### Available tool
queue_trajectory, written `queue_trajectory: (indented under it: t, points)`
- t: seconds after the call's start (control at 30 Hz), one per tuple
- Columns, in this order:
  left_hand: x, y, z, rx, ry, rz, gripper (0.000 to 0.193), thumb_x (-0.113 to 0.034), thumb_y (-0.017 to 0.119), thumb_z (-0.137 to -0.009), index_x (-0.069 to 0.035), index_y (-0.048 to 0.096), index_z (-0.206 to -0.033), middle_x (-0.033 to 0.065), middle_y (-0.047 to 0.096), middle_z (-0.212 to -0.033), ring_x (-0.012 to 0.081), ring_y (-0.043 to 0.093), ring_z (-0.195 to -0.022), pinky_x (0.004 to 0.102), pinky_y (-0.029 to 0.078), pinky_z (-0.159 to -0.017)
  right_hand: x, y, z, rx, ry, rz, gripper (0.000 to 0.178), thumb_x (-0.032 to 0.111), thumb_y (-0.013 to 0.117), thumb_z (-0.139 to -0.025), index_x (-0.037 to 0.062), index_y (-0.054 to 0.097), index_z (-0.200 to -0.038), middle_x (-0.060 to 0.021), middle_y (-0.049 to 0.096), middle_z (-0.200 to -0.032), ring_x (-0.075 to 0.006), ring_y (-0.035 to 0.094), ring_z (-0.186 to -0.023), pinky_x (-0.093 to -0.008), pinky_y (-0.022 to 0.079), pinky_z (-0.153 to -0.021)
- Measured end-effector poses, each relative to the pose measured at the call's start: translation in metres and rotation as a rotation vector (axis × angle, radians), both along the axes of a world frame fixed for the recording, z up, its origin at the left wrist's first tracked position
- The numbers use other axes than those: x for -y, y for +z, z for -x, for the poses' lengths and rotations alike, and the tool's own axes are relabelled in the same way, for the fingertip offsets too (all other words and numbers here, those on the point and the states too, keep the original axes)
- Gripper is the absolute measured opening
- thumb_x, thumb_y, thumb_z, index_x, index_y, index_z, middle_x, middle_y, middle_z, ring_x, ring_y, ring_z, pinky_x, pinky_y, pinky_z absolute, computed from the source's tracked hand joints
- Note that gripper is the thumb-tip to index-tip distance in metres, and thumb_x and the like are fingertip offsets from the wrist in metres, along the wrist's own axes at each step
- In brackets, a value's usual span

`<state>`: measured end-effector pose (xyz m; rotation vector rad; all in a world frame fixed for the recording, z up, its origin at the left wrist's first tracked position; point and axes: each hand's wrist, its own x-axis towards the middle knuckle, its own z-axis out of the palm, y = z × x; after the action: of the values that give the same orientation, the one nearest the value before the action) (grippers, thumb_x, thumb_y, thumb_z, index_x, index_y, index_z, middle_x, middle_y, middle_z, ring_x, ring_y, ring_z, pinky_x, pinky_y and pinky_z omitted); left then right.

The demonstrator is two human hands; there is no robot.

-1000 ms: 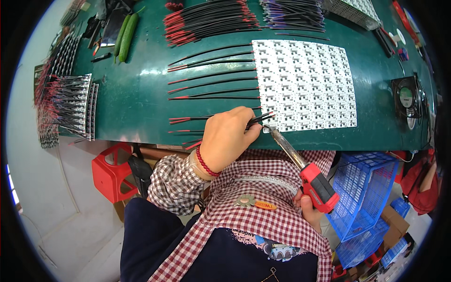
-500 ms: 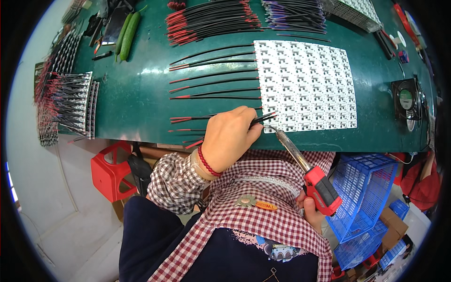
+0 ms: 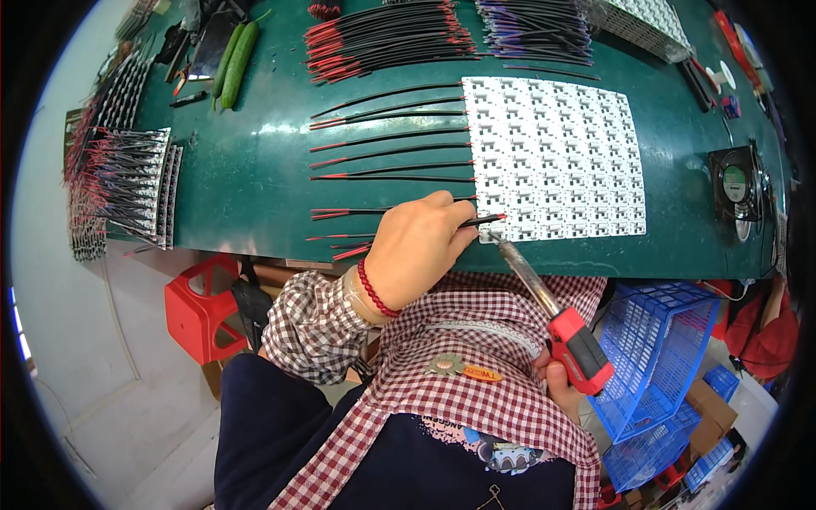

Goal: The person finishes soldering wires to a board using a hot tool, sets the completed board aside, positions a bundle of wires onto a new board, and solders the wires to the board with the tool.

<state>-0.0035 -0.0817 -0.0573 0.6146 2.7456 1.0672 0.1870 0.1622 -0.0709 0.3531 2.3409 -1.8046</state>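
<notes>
**A:** Two hands in view. Left hand (image 3: 416, 246) has a clenched grip on a black wire with a red end (image 3: 483, 221), pinched at the fingertips, wire tip at the lower left corner of the white circuit board panel (image 3: 552, 161).

**B:** Right?

**A:** Right hand (image 3: 557, 382) low by the chest, grip clenched around the red handle of a soldering iron (image 3: 544, 306). Iron slants up and left; its tip sits at the same board corner, just beside the wire end. Touching or not, cannot tell.

**B:** Panel position?

**A:** Flat on the green bench (image 3: 255, 170), right of centre. Wires (image 3: 391, 153) in a row to its left, each running to the panel's left edge.

**B:** Rest of the bench?

**A:** Bundle of black and red wires (image 3: 382, 42) at the far edge. Finished boards with leads (image 3: 127, 183) stacked on the left. Two green cucumbers (image 3: 234, 55) far left. Small black fan (image 3: 733, 183) at the right end.

**B:** Below?

**A:** Blue plastic basket (image 3: 663, 357) on the right, red stool (image 3: 200, 302) under the bench on the left.
</notes>
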Motion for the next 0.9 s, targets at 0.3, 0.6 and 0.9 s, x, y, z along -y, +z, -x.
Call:
queue_trajectory:
  t: [0.3, 0.6, 0.9]
  points:
    - [0.002, -0.002, 0.001, 0.047, -0.052, -0.050, 0.015, -0.013, 0.064, -0.080, -0.001, 0.056, -0.081, 0.0136, 0.053, -0.074, 0.0336, 0.056, -0.066, 0.0403, 0.044, -0.058, 0.011, 0.020, 0.005, -0.033, -0.247, 0.267, 0.038, 0.034, 0.064, -0.085, -0.0024, 0.058, -0.096, -0.0061, 0.058, -0.074, -0.0111, 0.051, -0.059, -0.0245, 0.041, -0.054]
    - [-0.015, 0.015, -0.001, -0.242, 0.049, -0.203, 0.011, -0.004, 0.062, -0.082, 0.000, 0.055, -0.090, 0.0140, 0.056, -0.078, 0.0314, 0.058, -0.066, 0.0360, 0.045, -0.059, -0.007, 0.013, 0.007, -0.241, -0.289, 0.200, 0.053, 0.042, 0.051, -0.091, -0.0048, 0.044, -0.115, -0.0087, 0.054, -0.065, -0.0110, 0.044, -0.046, -0.0246, 0.041, -0.044]
    - [-0.032, -0.006, -0.007, 0.084, 0.089, -0.144, 0.015, -0.007, 0.067, -0.077, -0.001, 0.058, -0.087, 0.0123, 0.062, -0.079, 0.0249, 0.064, -0.064, 0.0307, 0.050, -0.058, -0.016, 0.012, -0.005, -0.142, -0.240, 0.220, 0.052, 0.040, 0.053, -0.091, -0.0049, 0.044, -0.116, -0.0114, 0.055, -0.069, -0.0134, 0.046, -0.048, -0.0274, 0.042, -0.046]
